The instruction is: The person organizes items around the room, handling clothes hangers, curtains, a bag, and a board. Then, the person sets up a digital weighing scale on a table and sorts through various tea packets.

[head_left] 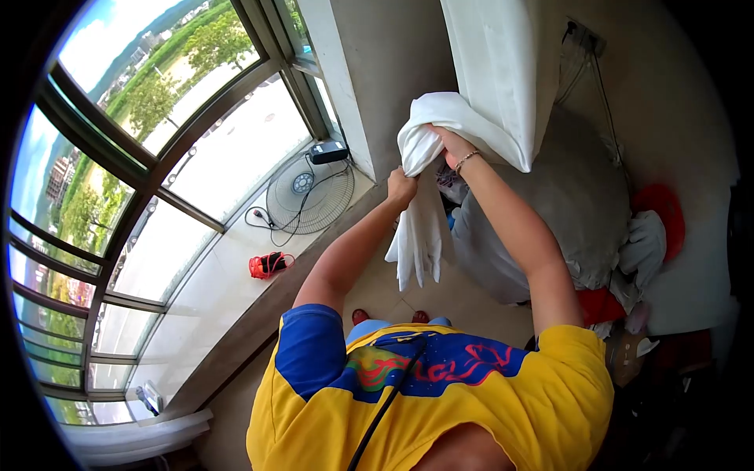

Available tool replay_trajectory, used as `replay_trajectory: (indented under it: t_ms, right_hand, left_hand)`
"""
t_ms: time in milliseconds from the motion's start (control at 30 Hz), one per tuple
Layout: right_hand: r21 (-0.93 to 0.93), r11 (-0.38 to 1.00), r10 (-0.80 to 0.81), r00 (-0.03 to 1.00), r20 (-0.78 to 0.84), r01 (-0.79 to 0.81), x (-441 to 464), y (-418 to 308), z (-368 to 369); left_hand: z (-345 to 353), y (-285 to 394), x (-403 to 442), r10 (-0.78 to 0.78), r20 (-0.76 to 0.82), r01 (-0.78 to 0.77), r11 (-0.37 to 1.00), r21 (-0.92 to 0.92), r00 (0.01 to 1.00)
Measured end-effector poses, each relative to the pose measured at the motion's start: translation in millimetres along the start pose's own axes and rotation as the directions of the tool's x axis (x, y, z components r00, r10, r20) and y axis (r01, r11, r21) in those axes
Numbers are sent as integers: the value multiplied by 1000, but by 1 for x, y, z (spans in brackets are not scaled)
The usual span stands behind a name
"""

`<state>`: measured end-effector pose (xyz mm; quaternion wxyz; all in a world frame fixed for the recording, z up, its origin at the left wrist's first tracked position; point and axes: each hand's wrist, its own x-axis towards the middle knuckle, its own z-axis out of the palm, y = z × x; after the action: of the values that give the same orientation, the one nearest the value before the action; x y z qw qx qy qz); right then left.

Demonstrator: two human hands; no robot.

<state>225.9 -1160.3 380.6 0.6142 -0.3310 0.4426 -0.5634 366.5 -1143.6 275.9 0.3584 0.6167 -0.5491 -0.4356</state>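
Observation:
A long white cloth hangs from above, beside the window corner. Its lower part is gathered and looped, with the loose end fanning out below. My left hand is closed around the gathered cloth, under the loop and above the fanned end. Up and to the right, my right hand grips the looped part, its fingers partly hidden in the folds. A bracelet is on the right wrist.
On the window sill lie a round fan grille, a black box and a red item with a cord. A large grey covered bulk stands at the right, near a red object.

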Motion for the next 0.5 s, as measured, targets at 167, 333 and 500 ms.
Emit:
replay_trajectory:
  t_ms: [167, 333, 500]
  right_hand:
    - [43, 998, 41, 999, 10, -42, 22, 14, -26]
    - [15, 998, 67, 996, -65, -66, 44, 12, -27]
    - [-161, 986, 28, 991, -134, -50, 83, 30, -27]
  left_hand:
    - [42, -17, 30, -57, 28, 58, 998, -37, 998]
    - [52, 1, 57, -113, 13, 114, 993, -31, 993]
    - [38, 26, 82, -252, 219, 276, 957, -87, 943]
